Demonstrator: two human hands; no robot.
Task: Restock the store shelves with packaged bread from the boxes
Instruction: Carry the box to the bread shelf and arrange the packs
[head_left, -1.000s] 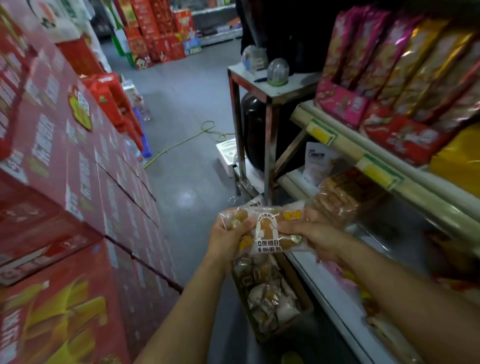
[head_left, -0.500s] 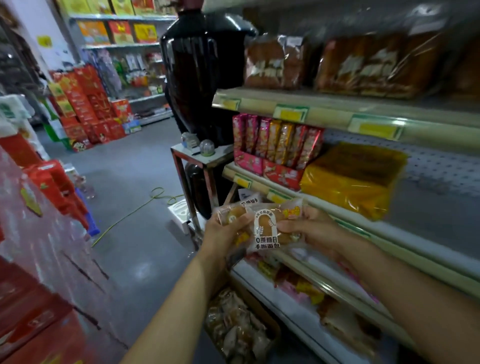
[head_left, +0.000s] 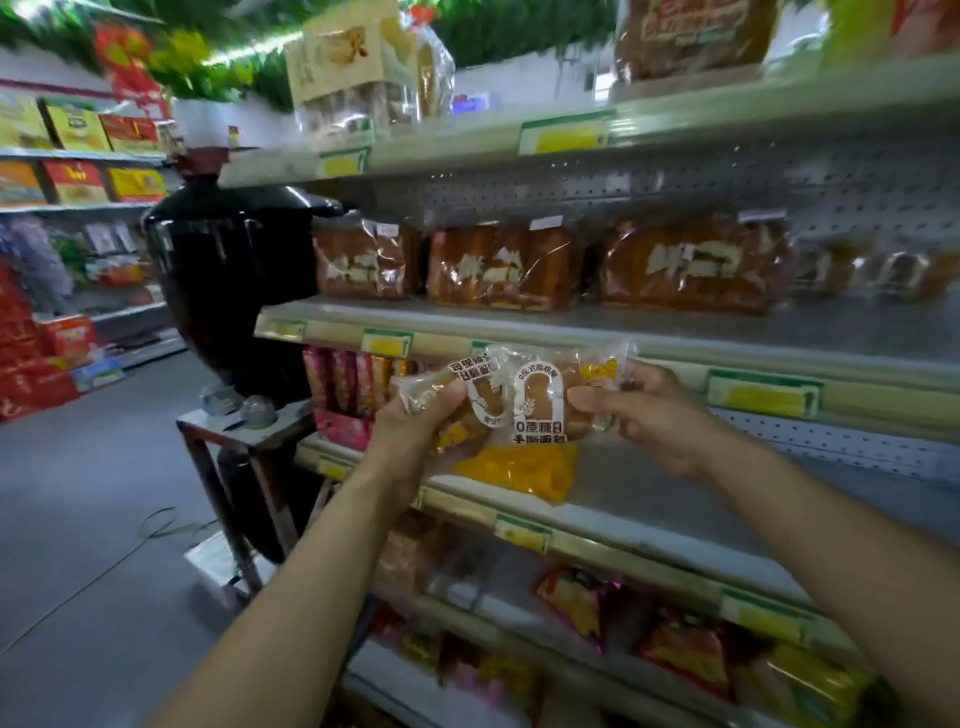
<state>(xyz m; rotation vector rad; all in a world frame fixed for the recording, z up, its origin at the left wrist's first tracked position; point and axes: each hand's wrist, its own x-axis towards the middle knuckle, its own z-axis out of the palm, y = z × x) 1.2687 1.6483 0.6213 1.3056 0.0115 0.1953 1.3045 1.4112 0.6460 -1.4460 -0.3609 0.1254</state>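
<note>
**Bread packets held up in front of the shelves**

Small clear bread packets (head_left: 511, 402) are held in the air between two hands, in front of the store shelves (head_left: 571, 325). Two packets can be made out, one behind the other, and whether there are more cannot be told. The front packet has a white arch shape and dark letters printed on it, and brown bread is seen through the wrapper.

The left end of the bunch is pinched by the left hand (head_left: 415, 431). Its thumb is pressed on the front of the wrapper and its fingers are curled behind. The right end is pinched by the right hand (head_left: 644, 415), with the thumb on the front and the fingers tucked behind the wrapper. So the packets are stretched between the two grips, with the printed middle part left bare.

The packets are held just below the edge of the shelf where three big brown loaves in bags (head_left: 506, 267) are lined up. No shelf is touched by the packets. Just behind and below them, a yellow bag (head_left: 519, 470) is lying on the next shelf down. To the left of the hands, pink and gold snack packs (head_left: 343, 387) are stood in a row.

A big black jar (head_left: 234, 280) is seen at the left end of the shelves, above a small metal table (head_left: 244, 431). Red boxes (head_left: 36, 358) are stacked far to the left.
</note>
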